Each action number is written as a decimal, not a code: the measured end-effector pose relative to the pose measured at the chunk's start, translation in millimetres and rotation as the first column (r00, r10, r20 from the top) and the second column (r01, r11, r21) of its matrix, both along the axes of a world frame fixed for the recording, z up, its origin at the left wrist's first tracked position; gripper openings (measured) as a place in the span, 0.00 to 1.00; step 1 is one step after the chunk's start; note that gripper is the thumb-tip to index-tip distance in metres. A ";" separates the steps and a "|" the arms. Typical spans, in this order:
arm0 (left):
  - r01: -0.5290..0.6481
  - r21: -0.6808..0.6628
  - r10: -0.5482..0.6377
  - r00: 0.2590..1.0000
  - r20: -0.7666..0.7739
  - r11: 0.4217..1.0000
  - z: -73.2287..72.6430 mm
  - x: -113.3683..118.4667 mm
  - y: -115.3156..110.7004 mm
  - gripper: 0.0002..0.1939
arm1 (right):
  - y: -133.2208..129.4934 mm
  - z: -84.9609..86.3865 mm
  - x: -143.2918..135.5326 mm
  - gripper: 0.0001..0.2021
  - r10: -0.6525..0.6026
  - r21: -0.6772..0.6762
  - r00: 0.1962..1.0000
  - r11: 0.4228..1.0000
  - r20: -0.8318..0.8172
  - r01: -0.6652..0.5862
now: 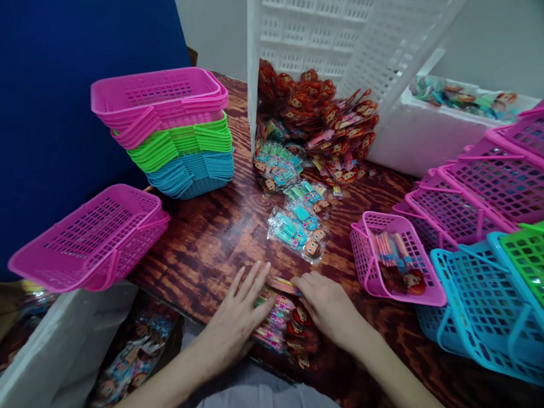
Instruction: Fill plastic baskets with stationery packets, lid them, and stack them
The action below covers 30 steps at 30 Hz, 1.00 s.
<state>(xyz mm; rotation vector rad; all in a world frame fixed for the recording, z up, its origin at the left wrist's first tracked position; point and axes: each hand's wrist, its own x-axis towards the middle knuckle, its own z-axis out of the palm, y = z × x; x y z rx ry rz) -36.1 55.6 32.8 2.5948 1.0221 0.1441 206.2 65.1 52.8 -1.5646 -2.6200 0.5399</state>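
Near the front edge of the table, a small stack of clear packets (276, 324) with pink and multicoloured sticks and red-haired doll-head pictures lies between my hands. My left hand (238, 311) is open along the stack's left side, its fingers stretched out and the thumb reaching over the packets. The fingers of my right hand (324, 302) are curled closed at the stack's far right, gripping the end of a packet (283, 285) seen edge-on. Ahead of my hands lie several turquoise packets (293, 229) with brown-haired doll heads.
A tipped white crate (316, 25) spills red-haired packets (321, 110) at the back. Stacked pink, green and blue baskets (180, 128) stand left, above a pink basket (90, 238). On the right, a small pink basket (364, 256) holding packets stands beside blue baskets (479, 297).
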 end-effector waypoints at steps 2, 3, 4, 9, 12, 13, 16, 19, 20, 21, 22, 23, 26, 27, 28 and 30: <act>0.047 0.011 -0.047 0.998 -0.035 0.999 1.8 2.4 1.5 0.37 | 0.0 -0.7 -9.4 0.13 0.030 0.007 0.999 1.000 -0.011 -0.030; 0.066 0.018 -0.065 0.997 -0.049 0.998 2.3 3.3 2.7 0.37 | -0.6 -0.8 -13.6 0.13 0.041 -0.001 0.999 0.999 -0.024 -0.041; 0.081 0.026 -0.079 0.995 -0.060 0.996 2.7 3.9 4.0 0.36 | -1.4 -0.6 -16.7 0.14 0.043 -0.015 0.998 0.999 -0.042 -0.044; 0.188 0.029 -0.185 0.979 -0.084 0.982 5.8 2.0 12.6 0.31 | 7.6 5.3 -11.0 0.11 -0.020 -0.222 0.976 0.975 -0.217 -0.030; 0.217 -0.010 -0.217 0.973 -0.079 0.976 8.0 0.3 17.3 0.29 | 35.0 1.3 -0.8 0.11 -0.127 -0.253 0.952 0.966 -0.279 0.054; 0.214 -0.019 -0.215 0.974 -0.076 0.977 8.7 0.3 18.5 0.31 | 46.8 -2.8 0.9 0.12 -0.196 -0.191 0.946 0.970 -0.258 0.149; 0.198 -0.043 -0.201 0.978 -0.061 0.979 10.3 2.1 20.4 0.33 | 80.3 -20.7 -1.4 0.17 -0.415 0.081 0.903 0.902 -0.110 0.424; 0.178 -0.062 -0.181 0.982 -0.045 0.982 11.0 4.4 20.2 0.33 | 100.1 -38.0 -7.6 0.27 -0.482 0.187 0.876 0.863 0.025 0.470; 0.171 -0.068 -0.174 0.984 -0.041 0.983 10.9 4.7 19.9 0.33 | 103.2 -41.9 -8.4 0.27 -0.485 0.193 0.873 0.861 0.040 0.470; 0.166 -0.075 -0.169 0.985 -0.036 0.983 10.5 4.6 19.5 0.33 | 105.0 -44.5 -8.1 0.24 -0.484 0.193 0.874 0.863 0.043 0.468; 0.161 -0.084 -0.164 0.986 -0.028 0.983 10.0 4.2 19.1 0.34 | 105.8 -45.9 -6.7 0.21 -0.478 0.186 0.877 0.866 0.038 0.464; 0.156 -0.099 -0.158 0.987 -0.017 0.983 9.2 3.5 18.6 0.35 | 105.8 -46.2 -4.5 0.17 -0.469 0.171 0.883 0.872 0.029 0.458; 0.142 -0.152 -0.141 0.990 0.018 0.978 6.1 0.6 17.3 0.36 | 101.4 -42.5 4.0 0.07 -0.438 0.108 0.899 0.893 -0.014 0.437; 0.137 -0.165 -0.135 0.991 0.025 0.977 5.1 -0.3 17.1 0.36 | 98.7 -40.4 6.6 0.06 -0.439 0.098 0.898 0.893 -0.035 0.440; 0.134 -0.175 -0.130 0.991 0.030 0.975 4.2 -1.0 17.0 0.36 | 95.5 -38.3 8.9 0.05 -0.444 0.094 0.894 0.889 -0.059 0.448; 0.131 -0.184 -0.126 0.991 0.037 0.974 3.1 -1.5 17.3 0.37 | 88.4 -35.1 12.5 0.07 -0.461 0.082 0.881 0.879 -0.108 0.470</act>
